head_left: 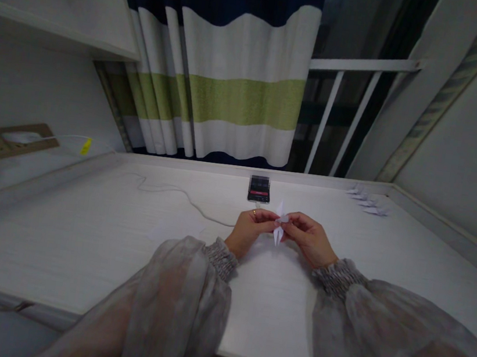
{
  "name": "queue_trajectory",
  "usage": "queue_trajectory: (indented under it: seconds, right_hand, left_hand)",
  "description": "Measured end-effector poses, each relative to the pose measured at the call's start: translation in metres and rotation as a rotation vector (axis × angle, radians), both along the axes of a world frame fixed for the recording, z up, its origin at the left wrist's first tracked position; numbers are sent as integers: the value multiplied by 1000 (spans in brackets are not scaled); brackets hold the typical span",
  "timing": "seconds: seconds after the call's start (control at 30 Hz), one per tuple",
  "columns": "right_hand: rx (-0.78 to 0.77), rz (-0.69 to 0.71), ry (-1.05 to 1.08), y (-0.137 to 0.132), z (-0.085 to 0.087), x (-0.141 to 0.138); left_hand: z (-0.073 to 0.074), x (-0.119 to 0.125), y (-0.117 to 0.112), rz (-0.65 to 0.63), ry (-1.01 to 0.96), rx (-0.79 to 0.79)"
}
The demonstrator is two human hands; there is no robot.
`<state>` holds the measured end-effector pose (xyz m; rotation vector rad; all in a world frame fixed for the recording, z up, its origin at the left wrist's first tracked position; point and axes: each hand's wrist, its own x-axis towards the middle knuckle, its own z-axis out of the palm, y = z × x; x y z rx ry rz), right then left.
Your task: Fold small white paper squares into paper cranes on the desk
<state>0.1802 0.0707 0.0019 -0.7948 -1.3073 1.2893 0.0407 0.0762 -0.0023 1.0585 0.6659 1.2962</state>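
Note:
A small folded piece of white paper (278, 236), pointed at its top and bottom like an origami figure, is held upright above the white desk. From the left, my left hand (253, 227) pinches it between thumb and fingers; a ring shows on one finger. My right hand (306, 237) grips the same paper from the other side, thumb and fingers closed at its middle. Both thumbs nearly meet there and cover part of the folds.
Behind my hands a phone (259, 189) lies on the desk (81, 240), with a white cable (191, 200) running left. Several folded paper pieces (367, 200) sit in a row at the back right. A power strip (10, 138) with plugs is on the left wall. A curtain (246, 86) hangs behind.

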Motion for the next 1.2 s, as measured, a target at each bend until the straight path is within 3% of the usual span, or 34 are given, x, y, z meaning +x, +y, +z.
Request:
queue_trajectory:
  seconds: [0.2, 0.57, 0.9, 1.2]
  right_hand:
    - [29, -38, -93, -1, 2, 1]
    - [3, -21, 78, -3, -1, -4]
    - [-13, 11, 72, -5, 3, -3]
    - [100, -16, -16, -4, 0, -1]
  left_hand:
    - [-1, -1, 2, 38, 48, 7]
    - [7, 1, -4, -31, -74, -80]
    - [7, -3, -4, -76, -45, -40]
    - [8, -6, -3, -125, -51, 12]
